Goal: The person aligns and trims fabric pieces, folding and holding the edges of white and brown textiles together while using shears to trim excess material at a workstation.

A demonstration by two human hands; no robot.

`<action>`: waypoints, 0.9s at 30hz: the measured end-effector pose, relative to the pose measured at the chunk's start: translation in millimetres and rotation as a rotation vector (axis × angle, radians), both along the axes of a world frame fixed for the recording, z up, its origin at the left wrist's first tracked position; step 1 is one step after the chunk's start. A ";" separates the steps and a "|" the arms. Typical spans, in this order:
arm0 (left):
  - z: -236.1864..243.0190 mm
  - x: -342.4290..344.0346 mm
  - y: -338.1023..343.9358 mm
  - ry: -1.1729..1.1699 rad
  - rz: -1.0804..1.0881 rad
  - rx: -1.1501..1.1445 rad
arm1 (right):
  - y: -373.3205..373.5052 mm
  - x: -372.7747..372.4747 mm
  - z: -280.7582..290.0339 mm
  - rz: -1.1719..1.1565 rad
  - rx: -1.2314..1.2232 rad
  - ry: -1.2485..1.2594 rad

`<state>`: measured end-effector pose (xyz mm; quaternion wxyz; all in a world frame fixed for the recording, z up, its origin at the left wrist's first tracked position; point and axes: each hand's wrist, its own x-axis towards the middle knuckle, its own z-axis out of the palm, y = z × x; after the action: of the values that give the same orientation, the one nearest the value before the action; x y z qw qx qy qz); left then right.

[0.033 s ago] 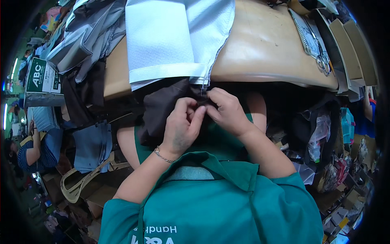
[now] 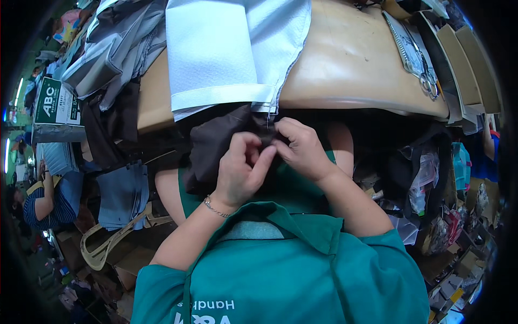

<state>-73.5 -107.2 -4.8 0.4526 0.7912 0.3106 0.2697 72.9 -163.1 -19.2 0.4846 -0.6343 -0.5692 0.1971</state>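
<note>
A bunched dark brown cloth hangs at the table's front edge, above my lap. Beside its right part, my left hand has curled fingers and a thumb bent toward the cloth; what lies exactly between the fingertips is hard to see. My right hand pinches the dark cloth, its thumb close to the left fingertips. Just over the hands, white quilted fabric with a pale band along its lower edge lies on the table and joins the dark cloth. A short thread end dangles at that corner.
The tan table spans the top. Scissors rest on a spiral notebook at the right, near cardboard boxes. Piled grey fabric, a green-and-white box and a seated person are at the left.
My left hand has rolled slightly, its thumb drawing a little away from the right thumb. My right hand and the cloth stay almost in place.
</note>
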 end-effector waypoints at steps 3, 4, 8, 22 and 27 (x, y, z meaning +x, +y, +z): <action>4.2 -3.4 -8.4 -0.113 -0.197 0.274 | -1.1 0.7 0.2 0.019 -0.080 0.164; -0.1 -1.2 -9.4 -0.115 -0.315 0.339 | -0.1 0.4 2.9 0.033 -0.079 0.168; -22.3 9.0 -22.3 0.215 -0.472 0.133 | 1.6 4.4 5.4 0.077 -0.051 0.071; -22.3 13.1 -2.0 0.250 -0.128 -1.012 | 2.3 14.2 13.3 0.094 0.124 -0.414; -19.3 7.4 11.8 -0.236 -0.285 -1.409 | -3.0 16.8 9.2 0.090 0.050 -0.462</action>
<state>-66.1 -95.4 -24.1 0.9158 0.3102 0.2534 0.0277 89.7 -166.1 -10.0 0.3477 -0.6244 -0.6973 0.0538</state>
